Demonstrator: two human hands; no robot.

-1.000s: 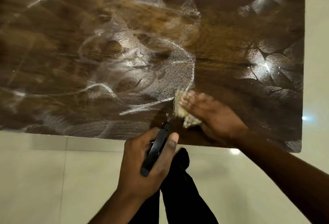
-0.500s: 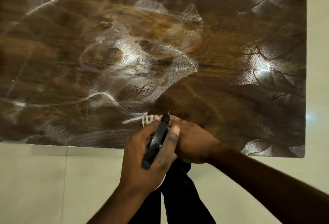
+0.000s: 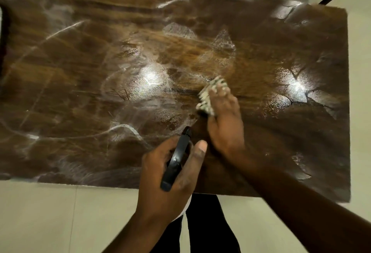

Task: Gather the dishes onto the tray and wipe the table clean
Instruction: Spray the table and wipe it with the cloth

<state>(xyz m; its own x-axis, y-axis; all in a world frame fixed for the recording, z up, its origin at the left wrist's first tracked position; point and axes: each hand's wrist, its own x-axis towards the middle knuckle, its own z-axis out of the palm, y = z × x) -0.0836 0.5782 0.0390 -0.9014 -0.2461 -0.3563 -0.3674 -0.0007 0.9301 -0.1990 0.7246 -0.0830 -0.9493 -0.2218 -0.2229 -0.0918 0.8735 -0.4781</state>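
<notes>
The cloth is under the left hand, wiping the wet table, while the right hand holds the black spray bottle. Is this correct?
Not quite: the hands are swapped. In the head view the right hand presses the cloth on the wet table, while the left hand holds the black spray bottle.

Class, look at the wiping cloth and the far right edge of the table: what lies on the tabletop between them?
In the head view, nothing stands between the cloth and the table edge: only bare wet wood with streaks and glare.
</notes>
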